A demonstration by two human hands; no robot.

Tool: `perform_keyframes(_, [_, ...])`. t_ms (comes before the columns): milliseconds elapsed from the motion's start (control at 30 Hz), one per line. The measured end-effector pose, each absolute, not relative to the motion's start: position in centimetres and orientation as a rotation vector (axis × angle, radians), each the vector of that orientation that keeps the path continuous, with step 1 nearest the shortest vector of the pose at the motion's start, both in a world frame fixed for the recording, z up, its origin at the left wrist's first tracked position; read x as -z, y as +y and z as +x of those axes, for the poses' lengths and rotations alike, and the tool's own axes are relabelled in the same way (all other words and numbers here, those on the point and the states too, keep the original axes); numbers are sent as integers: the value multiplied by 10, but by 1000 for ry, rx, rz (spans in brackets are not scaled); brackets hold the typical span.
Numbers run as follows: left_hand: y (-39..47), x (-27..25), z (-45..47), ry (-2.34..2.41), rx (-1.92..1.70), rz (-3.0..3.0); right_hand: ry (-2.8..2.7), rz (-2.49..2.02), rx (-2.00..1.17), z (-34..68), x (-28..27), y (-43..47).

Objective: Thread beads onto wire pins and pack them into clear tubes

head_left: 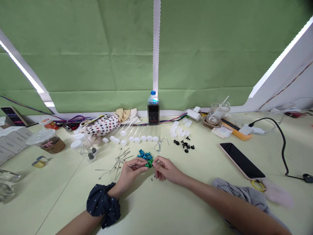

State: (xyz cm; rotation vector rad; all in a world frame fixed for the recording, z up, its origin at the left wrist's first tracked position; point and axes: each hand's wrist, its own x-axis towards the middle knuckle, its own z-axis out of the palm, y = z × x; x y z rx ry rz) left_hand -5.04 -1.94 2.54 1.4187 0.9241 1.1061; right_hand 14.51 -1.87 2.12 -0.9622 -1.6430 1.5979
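Observation:
My left hand (pixel 133 170), with a dark scrunchie (pixel 103 205) around its wrist, is closed in a pinch on a thin metal rod (pixel 132 165). Its fingertips touch a small green metal part (pixel 149 164). On the other side of that part, my right hand (pixel 167 169) has its thumb and forefinger pressed together; what they pinch is too small to make out. Shiny blue metal parts (pixel 144 154) lie in a heap just beyond the fingers. Left of them, bent metal rods (pixel 119 160) are scattered. Tiny nut-like pieces (pixel 153 178) lie below my hands.
Clear tubes with white caps (pixel 137 139), loose white caps (pixel 180 130), black screw-like pieces (pixel 186 146) and hex keys (pixel 160 145) lie beyond my hands. A phone (pixel 242 160) is at right, a bottle (pixel 153 112) behind, a lidded cup (pixel 47 141) at left.

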Motion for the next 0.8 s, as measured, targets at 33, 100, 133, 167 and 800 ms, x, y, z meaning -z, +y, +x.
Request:
perform_keyframes(33, [-20, -26, -50, 919, -1101, 1420, -1639, -962, -1591, 145, -22, -19])
perform_keyframes(100, [-21, -27, -50, 915, -1091, 1417, -1636, -957, -1581, 145, -23, -18])
perform_keyframes(133, [-21, -27, -50, 915, -1086, 1413, -1634, -953, -1580, 145, -24, -18])
perform_keyframes(167, [-21, -27, -49, 914, -1084, 1410, -1631, -949, -1582, 145, -24, -17])
perform_keyframes(800, [-17, -21, -53, 928, -1113, 1421, -1681, -938, -1616, 144, -21, -20])
